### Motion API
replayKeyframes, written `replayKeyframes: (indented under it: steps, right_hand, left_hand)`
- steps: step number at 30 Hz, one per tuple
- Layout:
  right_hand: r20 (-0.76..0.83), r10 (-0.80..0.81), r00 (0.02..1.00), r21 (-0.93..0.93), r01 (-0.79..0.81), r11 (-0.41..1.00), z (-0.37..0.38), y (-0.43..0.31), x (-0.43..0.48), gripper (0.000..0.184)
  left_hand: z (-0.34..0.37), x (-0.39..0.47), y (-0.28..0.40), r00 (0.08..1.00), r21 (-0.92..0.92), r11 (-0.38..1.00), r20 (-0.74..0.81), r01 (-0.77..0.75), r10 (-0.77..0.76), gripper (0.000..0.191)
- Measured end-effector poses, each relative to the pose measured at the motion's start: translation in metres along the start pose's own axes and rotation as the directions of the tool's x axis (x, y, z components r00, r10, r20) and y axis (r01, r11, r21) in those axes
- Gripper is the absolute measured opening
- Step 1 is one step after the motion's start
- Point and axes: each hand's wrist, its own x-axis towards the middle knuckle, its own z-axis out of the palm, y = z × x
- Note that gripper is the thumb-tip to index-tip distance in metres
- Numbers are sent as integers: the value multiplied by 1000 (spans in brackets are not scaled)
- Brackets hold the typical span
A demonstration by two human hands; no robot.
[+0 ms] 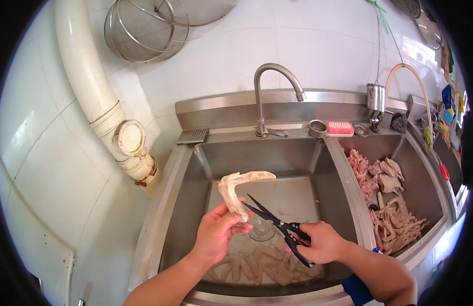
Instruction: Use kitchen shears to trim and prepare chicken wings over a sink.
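Over the left basin of a stainless steel sink [337, 199], my left hand [217, 233] grips a raw poultry wing [229, 191] by its lower end. The wing bends at its joint, and its thin tip points right. My right hand [322, 243] has its fingers on the handles of black kitchen shears [284, 225]. The shears' blades are parted, with their tips close to the wing beside my left fingers; whether they touch it I cannot tell. Below my hands, several more raw wings [259, 264] lie on the basin floor, in what looks like shallow water, near the drain strainer [261, 228].
The right basin holds pink raw poultry pieces [362, 172] and a heap of thin pale pieces [399, 227]. A gooseneck faucet [259, 95] rises behind the left basin. Along the back ledge sit a small metal cup [318, 129] and a pink scrub brush [339, 129]. A white drainpipe [89, 69] stands left.
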Motion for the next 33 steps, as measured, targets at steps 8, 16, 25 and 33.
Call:
replayKeyframes:
  steps: [8,16,25,33]
  right_hand:
    - [-235,-272,933,-307,194,932,3,-9,5,31]
    - [-252,-377,891,-478,224,849,17,-2,0,41]
    - [-212,-450,868,-517,291,805,11,-2,-2,45]
    - [-202,-407,890,-553,239,798,17,-10,-4,46]
  left_hand:
    - [-5,-2,-1,993,134,991,116,-6,-10,53]
    - [0,-20,-9,949,122,989,313,-77,35,49]
    - [-2,-20,4,906,80,991,418,-104,62,56]
    - [-4,-18,11,911,174,973,408,-149,67,57]
